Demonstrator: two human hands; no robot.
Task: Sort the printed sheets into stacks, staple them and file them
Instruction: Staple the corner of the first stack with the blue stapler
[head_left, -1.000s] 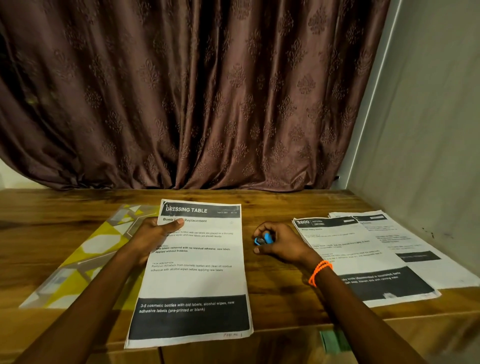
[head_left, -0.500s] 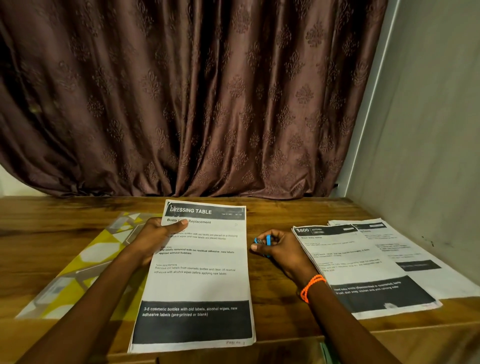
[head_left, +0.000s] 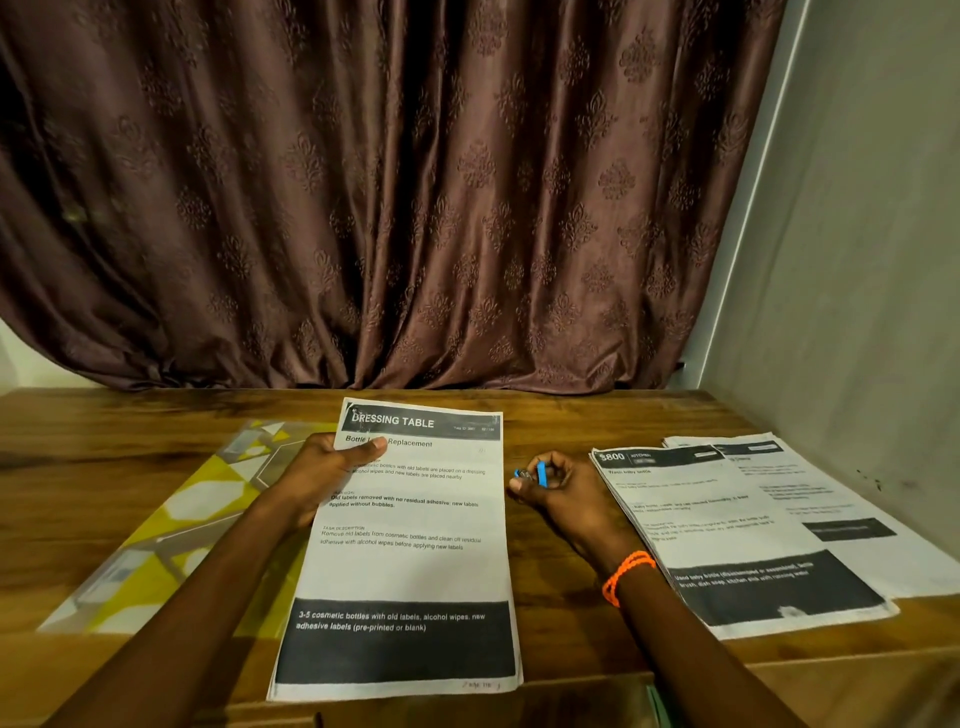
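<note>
The white printed stack of paper sheets headed "DRESSING TABLE" (head_left: 410, 545) lies flat on the brown wooden table (head_left: 78, 467), its near edge reaching the table's front edge. Thin paper of this kind is likely light and limp: the sheets would slide over one another and crease if pinched hard, so a hold near the top corner, where a staple would go, looks sensible. The left hand (head_left: 327, 475) grips the stack's upper left edge, thumb lying over the top sheet just under the heading, fingers hidden beneath. The right hand (head_left: 558, 488) rests on the table just beside the stack's right edge, fingers curled round a small blue stapler (head_left: 535, 474), apart from the paper. To the right lies a second white printed stack headed "KITCHEN" (head_left: 727, 540), overlapping a third white printed stack (head_left: 852, 514) near the grey wall. A yellow and white patterned plastic folder (head_left: 156, 530) lies left of the held stack, partly under the left forearm.
</note>
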